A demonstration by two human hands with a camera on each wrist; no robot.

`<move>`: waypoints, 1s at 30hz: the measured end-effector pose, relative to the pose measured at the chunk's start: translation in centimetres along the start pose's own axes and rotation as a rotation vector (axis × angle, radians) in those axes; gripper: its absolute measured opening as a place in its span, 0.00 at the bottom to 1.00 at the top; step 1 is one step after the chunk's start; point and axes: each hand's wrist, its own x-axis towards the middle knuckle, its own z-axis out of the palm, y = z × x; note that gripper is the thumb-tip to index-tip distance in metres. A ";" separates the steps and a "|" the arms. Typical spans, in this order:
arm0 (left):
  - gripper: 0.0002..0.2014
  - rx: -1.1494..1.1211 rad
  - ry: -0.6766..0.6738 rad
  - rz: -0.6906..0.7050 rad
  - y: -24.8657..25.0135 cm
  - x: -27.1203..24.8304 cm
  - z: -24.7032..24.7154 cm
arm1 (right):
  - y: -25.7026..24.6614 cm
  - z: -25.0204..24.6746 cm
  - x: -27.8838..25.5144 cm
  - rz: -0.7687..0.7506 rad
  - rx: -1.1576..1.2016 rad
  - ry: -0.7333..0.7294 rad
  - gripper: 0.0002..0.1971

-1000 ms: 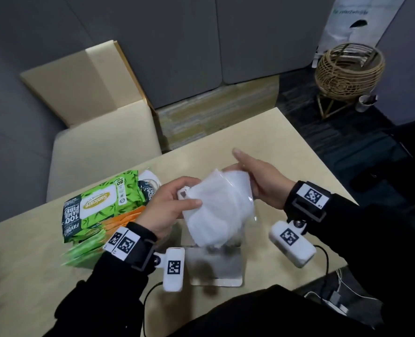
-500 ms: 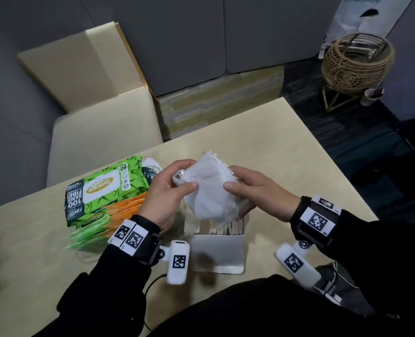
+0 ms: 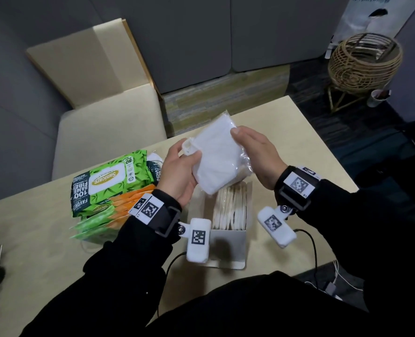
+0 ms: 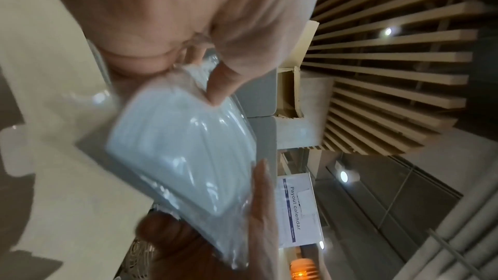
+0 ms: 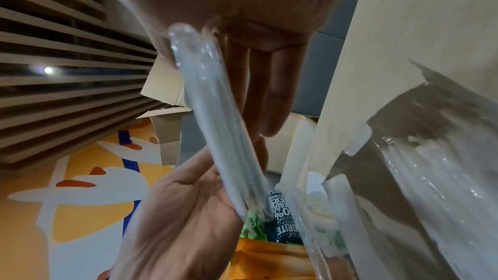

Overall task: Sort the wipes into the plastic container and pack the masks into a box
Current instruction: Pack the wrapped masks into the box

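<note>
A pack of white masks (image 3: 216, 156) in clear wrap is held above the open white box (image 3: 228, 249), which has several masks standing in it. My left hand (image 3: 187, 152) grips the pack's left edge, thumb on its front. My right hand (image 3: 240, 137) pinches its upper right edge, thumb on top and fingers behind. In the left wrist view the mask pack (image 4: 183, 152) fills the middle. The right wrist view shows the mask pack (image 5: 223, 125) edge-on between both hands. A green wipes pack (image 3: 109, 181) lies on orange and green wipes packs (image 3: 128, 203) left of the box.
The table (image 3: 299, 132) ends just right of my right arm and close behind the hands. A cream chair (image 3: 104, 132) stands beyond the table. A wicker basket (image 3: 364, 62) stands on the floor at the far right. Cables (image 3: 313, 251) hang at the near edge.
Both hands have lifted the mask pack higher above the box and tilted it. My right thumb has shifted from the pack's front to its upper edge. The masks in the box now show.
</note>
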 end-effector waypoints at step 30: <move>0.31 0.423 -0.133 0.145 3.2 -0.2 -2.2 | -0.4 -0.6 2.2 0.128 -0.119 -0.372 0.19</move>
